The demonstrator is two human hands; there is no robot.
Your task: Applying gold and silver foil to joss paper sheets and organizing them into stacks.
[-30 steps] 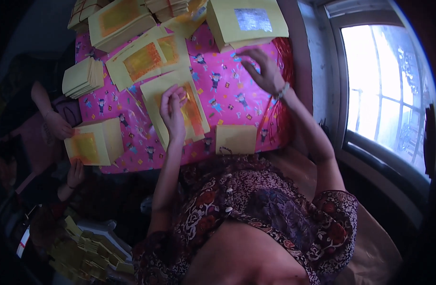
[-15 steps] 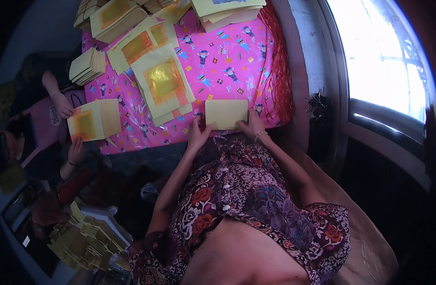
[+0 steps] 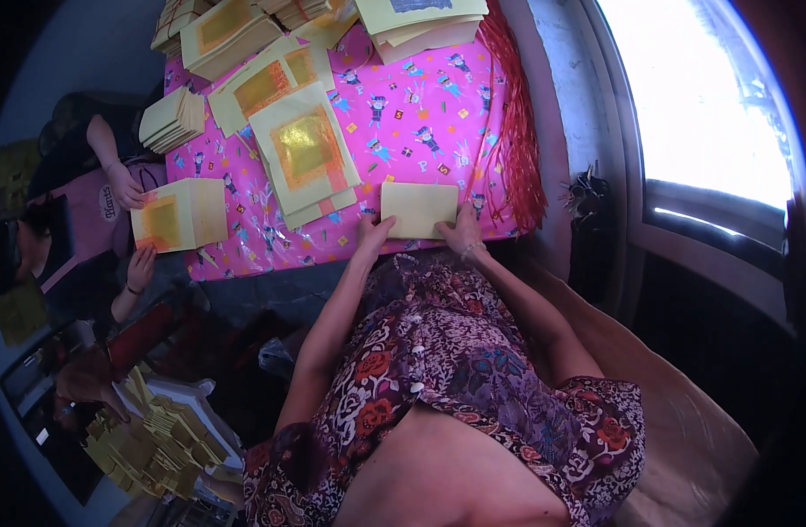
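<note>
At the near edge of the table lies a pale yellow rectangular paper [image 3: 419, 210], its plain face up; whether it is one folded sheet or several is not clear. My left hand [image 3: 374, 235] grips its lower left corner, the thumb on top. On the opposite corner my right hand [image 3: 462, 234] pinches the paper the same way, with a bracelet at the wrist. Just left of it, larger yellow joss paper sheets [image 3: 341, 180] with gold foil squares and orange borders overlap in a pile.
A pink patterned cover [image 3: 390, 114] lies over the table. Paper stacks [image 3: 425, 39] stand at the back, red plastic strings [image 3: 513, 132] hang along the right edge. A co-worker's hands [image 3: 139, 262] hold joss paper [image 3: 161, 220] at left. More folded papers [image 3: 170, 430] sit lower left.
The view has shifted slightly, so the table's things at left appear a little further right. Both my hands keep their grip on the yellow paper. The co-worker still holds the joss paper.
</note>
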